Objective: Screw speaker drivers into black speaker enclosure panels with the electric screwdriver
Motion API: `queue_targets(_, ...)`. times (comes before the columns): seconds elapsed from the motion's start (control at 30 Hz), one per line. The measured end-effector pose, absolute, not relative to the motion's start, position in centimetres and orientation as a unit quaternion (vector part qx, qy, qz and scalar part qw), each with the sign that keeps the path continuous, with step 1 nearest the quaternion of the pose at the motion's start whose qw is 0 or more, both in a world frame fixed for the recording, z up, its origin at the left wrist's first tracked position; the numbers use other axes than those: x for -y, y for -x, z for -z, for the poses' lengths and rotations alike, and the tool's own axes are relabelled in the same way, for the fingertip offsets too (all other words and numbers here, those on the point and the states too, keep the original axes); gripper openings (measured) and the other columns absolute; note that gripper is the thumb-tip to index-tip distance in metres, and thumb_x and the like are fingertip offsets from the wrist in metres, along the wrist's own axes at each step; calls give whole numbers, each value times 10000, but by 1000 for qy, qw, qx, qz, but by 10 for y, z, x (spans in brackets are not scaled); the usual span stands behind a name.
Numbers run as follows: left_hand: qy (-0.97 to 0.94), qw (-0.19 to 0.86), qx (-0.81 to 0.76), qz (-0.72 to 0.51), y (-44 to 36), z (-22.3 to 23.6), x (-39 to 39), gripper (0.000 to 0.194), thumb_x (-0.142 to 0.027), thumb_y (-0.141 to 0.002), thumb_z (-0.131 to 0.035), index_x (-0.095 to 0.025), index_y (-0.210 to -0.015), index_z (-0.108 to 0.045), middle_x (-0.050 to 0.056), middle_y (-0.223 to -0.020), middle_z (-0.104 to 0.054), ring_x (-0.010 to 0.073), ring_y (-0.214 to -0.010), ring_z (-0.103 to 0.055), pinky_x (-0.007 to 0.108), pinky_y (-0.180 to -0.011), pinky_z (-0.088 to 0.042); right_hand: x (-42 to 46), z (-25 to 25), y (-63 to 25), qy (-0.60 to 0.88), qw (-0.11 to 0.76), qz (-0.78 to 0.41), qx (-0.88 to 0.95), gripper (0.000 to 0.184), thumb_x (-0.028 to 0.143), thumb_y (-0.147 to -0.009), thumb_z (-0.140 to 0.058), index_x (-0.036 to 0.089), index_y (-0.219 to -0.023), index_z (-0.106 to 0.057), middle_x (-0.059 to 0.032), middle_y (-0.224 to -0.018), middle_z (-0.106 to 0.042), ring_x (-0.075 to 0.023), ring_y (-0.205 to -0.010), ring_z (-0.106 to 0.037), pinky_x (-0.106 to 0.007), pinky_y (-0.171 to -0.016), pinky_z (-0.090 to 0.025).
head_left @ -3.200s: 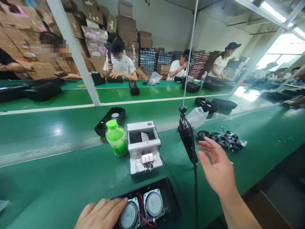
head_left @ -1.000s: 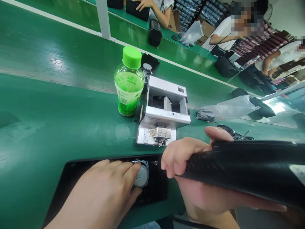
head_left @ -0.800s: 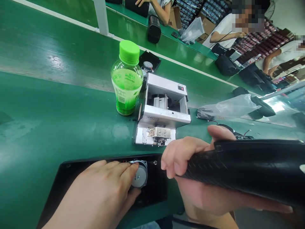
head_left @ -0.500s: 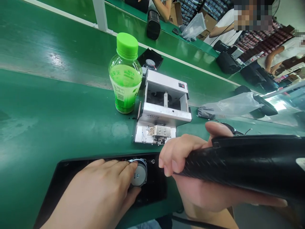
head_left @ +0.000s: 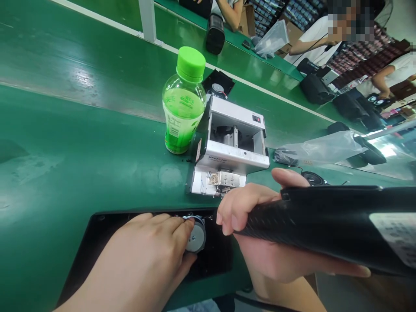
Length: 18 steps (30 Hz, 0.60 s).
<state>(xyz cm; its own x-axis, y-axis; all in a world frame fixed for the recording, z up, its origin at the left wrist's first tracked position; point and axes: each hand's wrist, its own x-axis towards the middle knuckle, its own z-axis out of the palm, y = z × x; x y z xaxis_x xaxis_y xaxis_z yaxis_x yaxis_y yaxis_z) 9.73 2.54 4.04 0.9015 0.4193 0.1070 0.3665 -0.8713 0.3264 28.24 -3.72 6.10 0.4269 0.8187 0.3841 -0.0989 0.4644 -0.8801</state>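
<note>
My left hand presses its fingertips on the rim of a round speaker driver, which sits in a black speaker housing panel. My right hand grips a black electric screwdriver with a carbon-textured barrel. The tool lies almost level just above the panel, and my fingers hide its tip. A silver screw feeder stands on the green bench just beyond both hands. A green-capped plastic bottle of green drink stands beside it.
The green workbench runs under everything. Behind the feeder lies a black panel with a speaker. To the right are a clear plastic bag and a speaker driver. Co-workers sit across a second bench with black speaker housings.
Since the earliest frame, the view has swung and tilted, and my right hand has taken the black screwdriver. Over the last second, both hands have stayed nearly still, and more of the tool's label shows.
</note>
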Motion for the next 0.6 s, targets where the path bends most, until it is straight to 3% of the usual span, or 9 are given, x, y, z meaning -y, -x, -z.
queue_targets(0.17, -958, 174, -222, -44, -98, -43, -25, 153, -198, -843, -747, -211, -984, -804, 35, -857, -810, 298, -689, -770, 486, -640, -630, 35, -54, -277, 422, 717, -320, 453, 507, 696, -965, -651, 379, -1359, -698, -22, -715, -732, -246, -525, -627, -413, -522, -548)
queue_targets(0.27, -957, 183, -221, -38, -97, -41, -23, 228, -219, -855, -765, -207, -1078, -811, 50, -914, -823, 306, -734, -779, 501, -665, -641, 36, -56, -278, 415, 733, -313, 439, 488, 675, -1014, -578, 361, -1367, -701, -23, -686, -713, -236, -514, -614, -401, -503, -551)
queue_targets(0.33, -957, 182, -222, -34, -97, -39, -22, 285, -224, -863, -768, -197, -1144, -810, 61, -949, -831, 309, -758, -784, 502, -671, -646, 37, -61, -280, 411, 758, -282, 421, 569, 742, -969, -592, 342, -1357, -709, -17, -659, -697, -227, -486, -590, -406, -485, -563)
queue_targets(0.47, -958, 174, -224, -39, -95, -37, -22, 293, -222, -851, -804, -195, -1143, -815, 49, -945, -834, 302, -762, -789, 499, -677, -656, 39, -74, -283, 425, 762, -268, 408, 604, 787, -930, -603, 340, -1312, -739, -21, -640, -694, -231, -472, -596, -424, -482, -576)
queue_targets(0.6, -961, 149, -218, -82, -92, -38, -20, 396, -242, -777, -896, -196, -1162, -812, 49, -976, -842, 301, -758, -789, 471, -639, -653, 41, -88, -283, 421, 787, -268, 362, 587, 812, -936, -568, 341, -1231, -756, 5, -571, -661, -203, -384, -549, -360, -403, -521)
